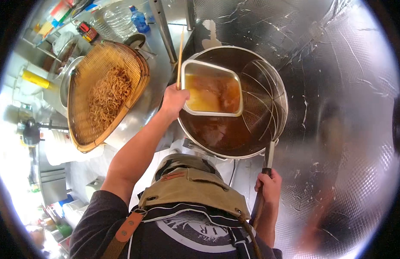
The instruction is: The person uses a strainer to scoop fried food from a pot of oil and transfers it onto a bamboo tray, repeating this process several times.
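Note:
My left hand [175, 101] is closed on the left rim of a rectangular metal pan [211, 114], with long wooden chopsticks [180, 60] sticking up from the same grip. Yellow-orange liquid [213, 93] lies in the pan, which is over a large round pot [217, 154]. Dark brown liquid [217, 136] shows in the pot below. My right hand [269, 185] grips the long handle of a wire-mesh strainer [258, 97]. The strainer's basket leans inside the pot's right side, partly behind the pan.
A woven bamboo basket [81, 82] of brown fried strips [110, 97] stands on a metal counter to the left. Plastic bottles [118, 19] are behind it. A metal post [163, 30] rises near the pot. Crinkled foil-like sheeting [333, 86] covers the right side.

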Motion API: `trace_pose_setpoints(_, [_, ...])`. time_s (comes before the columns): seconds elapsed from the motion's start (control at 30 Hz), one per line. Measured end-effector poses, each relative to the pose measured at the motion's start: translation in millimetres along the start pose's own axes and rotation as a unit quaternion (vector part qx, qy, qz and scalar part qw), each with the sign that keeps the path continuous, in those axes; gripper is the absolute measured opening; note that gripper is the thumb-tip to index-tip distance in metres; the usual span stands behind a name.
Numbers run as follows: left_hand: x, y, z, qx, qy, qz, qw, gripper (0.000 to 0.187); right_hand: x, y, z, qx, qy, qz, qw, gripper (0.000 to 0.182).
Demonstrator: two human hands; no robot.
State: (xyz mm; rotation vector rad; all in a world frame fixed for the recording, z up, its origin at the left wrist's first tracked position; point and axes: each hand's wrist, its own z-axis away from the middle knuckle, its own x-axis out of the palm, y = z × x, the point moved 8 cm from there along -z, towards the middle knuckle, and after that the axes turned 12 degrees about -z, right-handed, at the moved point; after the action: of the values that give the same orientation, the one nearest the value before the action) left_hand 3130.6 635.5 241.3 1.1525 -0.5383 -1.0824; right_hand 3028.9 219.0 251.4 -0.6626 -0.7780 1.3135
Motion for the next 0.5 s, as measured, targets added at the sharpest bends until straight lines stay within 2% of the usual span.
trace_pose_setpoints(0.1, [4.4, 10.1, -16.9, 0.059, 0.023, -0.135, 0.989, 0.015, -2.4, 3.9, -2.2, -0.007, -0.002, -0.012, 1.0, 0.007])
trace_pose_setpoints(0.17, [11.3, 17.7, -26.0, 0.074, 0.026, -0.266, 0.961, 0.018, -3.4, 5.1, -3.1, -0.013, 0.001, -0.012, 1.0, 0.006])
trace_pose_setpoints(0.3, [41.0, 42.9, -25.7, 0.111, 0.005, -0.468, 0.876, 0.025, -7.4, 1.8, -2.0, -0.028, 0.001, -0.008, 1.0, 0.006])
trace_pose_setpoints(0.4, [62.8, 42.6, -29.9, 0.144, 0.021, -0.555, 0.819, 0.027, -10.5, 2.5, -1.2, -0.033, 0.007, -0.019, 0.999, 0.005])
trace_pose_setpoints(0.5, [83.8, 34.3, -37.2, 0.116, -0.007, -0.654, 0.748, 0.026, -11.9, 0.0, 2.9, -0.028, 0.011, -0.021, 0.999, 0.004])
